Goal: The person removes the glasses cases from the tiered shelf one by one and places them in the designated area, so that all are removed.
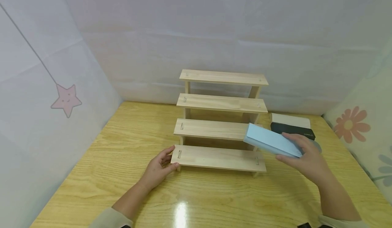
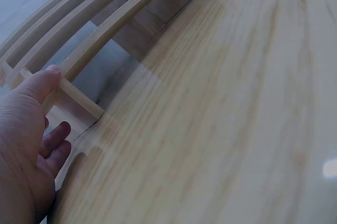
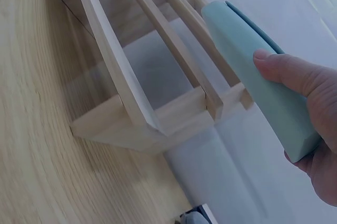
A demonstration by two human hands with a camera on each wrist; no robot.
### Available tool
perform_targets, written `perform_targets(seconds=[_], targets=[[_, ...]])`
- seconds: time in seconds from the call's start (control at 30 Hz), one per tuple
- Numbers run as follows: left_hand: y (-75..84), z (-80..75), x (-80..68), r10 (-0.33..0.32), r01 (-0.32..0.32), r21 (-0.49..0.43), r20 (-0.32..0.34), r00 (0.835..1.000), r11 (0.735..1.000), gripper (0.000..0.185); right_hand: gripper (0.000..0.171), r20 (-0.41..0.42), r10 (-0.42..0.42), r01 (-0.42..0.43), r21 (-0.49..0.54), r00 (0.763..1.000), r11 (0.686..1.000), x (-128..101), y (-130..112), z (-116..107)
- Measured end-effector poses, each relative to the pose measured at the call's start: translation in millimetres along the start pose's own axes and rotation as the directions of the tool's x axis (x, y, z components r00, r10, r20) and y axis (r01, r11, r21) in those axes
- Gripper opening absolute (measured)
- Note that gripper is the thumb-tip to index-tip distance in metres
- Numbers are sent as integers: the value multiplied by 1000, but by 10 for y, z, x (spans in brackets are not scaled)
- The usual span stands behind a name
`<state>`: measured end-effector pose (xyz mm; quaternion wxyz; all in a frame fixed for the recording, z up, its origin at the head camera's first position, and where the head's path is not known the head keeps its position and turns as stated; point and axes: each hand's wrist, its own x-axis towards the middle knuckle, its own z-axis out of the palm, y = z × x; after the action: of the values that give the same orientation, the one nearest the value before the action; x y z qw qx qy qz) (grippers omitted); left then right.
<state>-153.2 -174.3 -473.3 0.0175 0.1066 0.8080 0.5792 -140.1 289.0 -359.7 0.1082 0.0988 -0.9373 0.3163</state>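
A light-colored wooden stand (image 1: 214, 156) with several stepped shelves stands on the table. My left hand (image 1: 159, 166) holds the left end of its lowest shelf; in the left wrist view the thumb (image 2: 45, 81) lies against the shelf's edge, with other fingers loosely bent beside the side panel. Raised at the stand's right side, a light blue glasses case (image 1: 271, 140) is gripped by my right hand (image 1: 306, 156). The right wrist view has the thumb across the case (image 3: 258, 81); most other fingers are hidden behind it. The case's left end overlaps the second-lowest shelf in the head view.
Right of the stand lie a black case (image 1: 291, 130) with small lettering and a white case (image 1: 291, 120) behind it. A grey-blue rounded thing (image 1: 317, 145) is partly hidden by the right hand. White cloth walls (image 1: 153, 51) border the wooden table (image 1: 122, 146).
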Motion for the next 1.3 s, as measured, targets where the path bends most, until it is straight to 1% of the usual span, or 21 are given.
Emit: perform_targets(seconds=[0.13,0.33,0.43,0.63,1.1,1.3], targets=[[4,-1,-5,-2,2,-3,3,1000,1000,67,74,-18,13,-13,-21,1000,1000,-14,74,-45],[-2,-1,-5,4,-4,-8,4,1000,1000,66,78,-3,68,-68,-28,998,997,-36,175,-118],[-13,0,0,3,-3,-12,1,1000,1000,67,79,-8,85,-85,-30,996,996,-49,228,-147],[-12,-1,1,11,-11,-8,3,1000,1000,66,83,-19,146,-146,-42,989,988,-94,343,-204],[-13,-1,2,11,-11,7,-5,1000,1000,67,82,-64,192,-196,-75,979,978,-174,575,-230],[-13,-1,4,17,-17,4,-4,1000,1000,66,80,-71,187,-193,-86,980,977,-205,691,-215]])
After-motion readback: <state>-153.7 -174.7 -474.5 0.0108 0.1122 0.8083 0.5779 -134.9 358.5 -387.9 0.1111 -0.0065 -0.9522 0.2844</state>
